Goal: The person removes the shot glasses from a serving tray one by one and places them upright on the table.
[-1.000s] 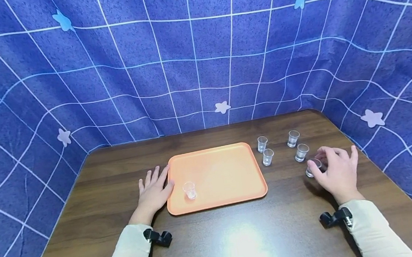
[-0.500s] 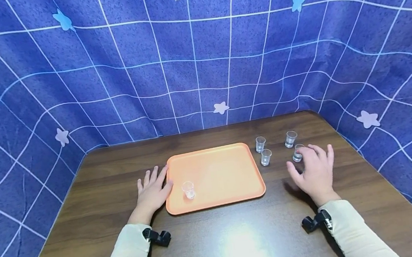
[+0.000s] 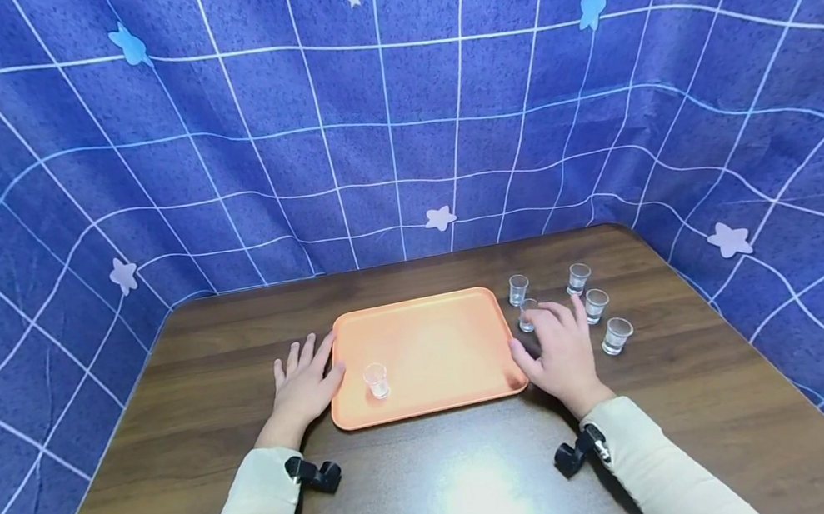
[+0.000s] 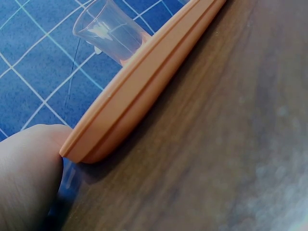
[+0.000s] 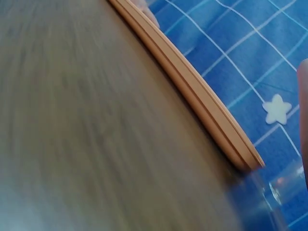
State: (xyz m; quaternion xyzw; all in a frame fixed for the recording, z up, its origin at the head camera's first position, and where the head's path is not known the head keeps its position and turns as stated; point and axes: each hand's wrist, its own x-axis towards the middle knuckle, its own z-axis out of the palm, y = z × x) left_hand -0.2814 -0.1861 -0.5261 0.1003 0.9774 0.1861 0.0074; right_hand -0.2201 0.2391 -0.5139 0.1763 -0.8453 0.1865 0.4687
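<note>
My left hand [image 3: 306, 391] lies with fingers spread at the left edge of an orange tray [image 3: 436, 346], its thumb touching the rim. On the tray's left part stands a clear shot glass [image 3: 376, 381], also visible as a tilted clear glass [image 4: 109, 30] in the left wrist view. My right hand [image 3: 560, 356] hovers by the tray's right edge, thumb and fingers apart, holding nothing that I can see. Its fingertips partly cover a shot glass [image 3: 528, 317]. A blurred clear glass [image 5: 288, 183] shows beside a finger in the right wrist view.
Behind that glass stands another shot glass [image 3: 518, 289]. Farther right are three more: a back glass [image 3: 578, 279], a middle glass [image 3: 596, 305] and a front glass [image 3: 617, 336]. A blue curtain [image 3: 341, 155] rises behind the brown wooden table [image 3: 224, 335].
My right hand has left the front right shot glass, which stays on the table, and moved left to the tray's right edge. The left hand has kept its place.
</note>
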